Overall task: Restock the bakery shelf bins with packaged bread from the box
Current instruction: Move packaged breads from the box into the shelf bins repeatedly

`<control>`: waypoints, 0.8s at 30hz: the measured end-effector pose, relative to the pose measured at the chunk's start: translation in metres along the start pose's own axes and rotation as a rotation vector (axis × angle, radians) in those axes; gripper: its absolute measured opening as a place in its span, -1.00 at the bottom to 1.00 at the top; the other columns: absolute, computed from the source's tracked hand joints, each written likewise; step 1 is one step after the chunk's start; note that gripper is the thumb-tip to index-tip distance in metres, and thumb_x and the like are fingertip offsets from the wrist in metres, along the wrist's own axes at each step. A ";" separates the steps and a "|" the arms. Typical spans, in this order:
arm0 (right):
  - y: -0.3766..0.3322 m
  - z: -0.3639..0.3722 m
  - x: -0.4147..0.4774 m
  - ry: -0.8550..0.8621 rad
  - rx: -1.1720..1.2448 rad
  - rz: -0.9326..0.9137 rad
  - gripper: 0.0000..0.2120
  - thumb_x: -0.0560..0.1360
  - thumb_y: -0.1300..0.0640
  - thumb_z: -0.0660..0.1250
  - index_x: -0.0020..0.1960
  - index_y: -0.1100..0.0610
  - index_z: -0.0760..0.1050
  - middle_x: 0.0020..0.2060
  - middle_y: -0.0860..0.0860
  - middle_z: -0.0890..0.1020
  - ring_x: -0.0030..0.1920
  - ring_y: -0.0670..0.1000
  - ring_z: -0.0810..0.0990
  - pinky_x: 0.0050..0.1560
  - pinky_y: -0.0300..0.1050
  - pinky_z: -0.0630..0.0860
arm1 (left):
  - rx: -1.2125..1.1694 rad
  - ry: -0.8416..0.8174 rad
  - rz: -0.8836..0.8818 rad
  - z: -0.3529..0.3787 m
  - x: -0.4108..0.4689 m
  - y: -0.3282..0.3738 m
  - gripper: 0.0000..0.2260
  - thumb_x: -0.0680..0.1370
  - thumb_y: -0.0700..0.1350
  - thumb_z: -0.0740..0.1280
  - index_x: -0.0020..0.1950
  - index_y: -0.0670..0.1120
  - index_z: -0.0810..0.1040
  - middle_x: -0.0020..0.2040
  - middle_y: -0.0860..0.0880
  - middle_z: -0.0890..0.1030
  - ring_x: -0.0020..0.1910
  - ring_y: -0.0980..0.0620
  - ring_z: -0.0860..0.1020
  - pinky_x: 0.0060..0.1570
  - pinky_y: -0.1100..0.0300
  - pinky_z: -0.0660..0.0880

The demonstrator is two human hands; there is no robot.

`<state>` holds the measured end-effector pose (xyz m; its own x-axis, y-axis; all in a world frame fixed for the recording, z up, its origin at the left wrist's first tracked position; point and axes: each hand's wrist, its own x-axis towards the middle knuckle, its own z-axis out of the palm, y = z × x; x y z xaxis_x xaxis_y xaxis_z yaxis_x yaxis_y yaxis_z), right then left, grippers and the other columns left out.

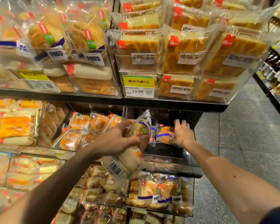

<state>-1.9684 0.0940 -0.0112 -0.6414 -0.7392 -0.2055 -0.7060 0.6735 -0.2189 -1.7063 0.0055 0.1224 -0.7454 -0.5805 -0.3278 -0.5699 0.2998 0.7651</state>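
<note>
**Amber crusts under clear plastic**

We face a dark shelf unit [168, 105] whose tiers fill the view from nine o'clock round to two o'clock. On the top tier, at twelve o'clock, the clear bins [136, 62] are packed with sliced loaves and buns. On the middle tier, just right of centre, one dark bin [165, 151] shows its black floor.

Our left hand [116, 141] sits at the centre, fingers and thumb curled around a bagged loaf [129, 159]. The loaf tilts from one o'clock at its top to seven o'clock at its barcode end, in front of that bin's left edge. Our right hand [183, 135], at three o'clock of the loaf, has its fingers spread and straight. Its thumb side touches the right end of a small bread pack [164, 135] lying in the dark bin.

A yellow promotion tag [138, 81] and a white price label [137, 91] sit above, at twelve o'clock.
</note>
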 end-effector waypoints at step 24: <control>-0.012 -0.086 -0.111 0.029 0.766 -0.107 -0.48 0.36 -0.05 0.59 0.24 0.01 0.49 0.09 -0.09 0.63 0.06 -0.09 0.62 0.08 -0.10 0.58 | -0.196 -0.278 0.156 0.064 0.064 0.007 -0.18 0.17 0.22 0.62 0.38 0.43 0.36 0.17 -0.04 0.64 0.12 -0.09 0.64 0.23 -0.15 0.53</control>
<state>-1.9145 0.1677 0.0963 -0.5962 -0.7933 -0.1234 -0.3667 0.4058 -0.8372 -1.7798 0.0189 0.0718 -0.8989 -0.3032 -0.3163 -0.3850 0.2022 0.9005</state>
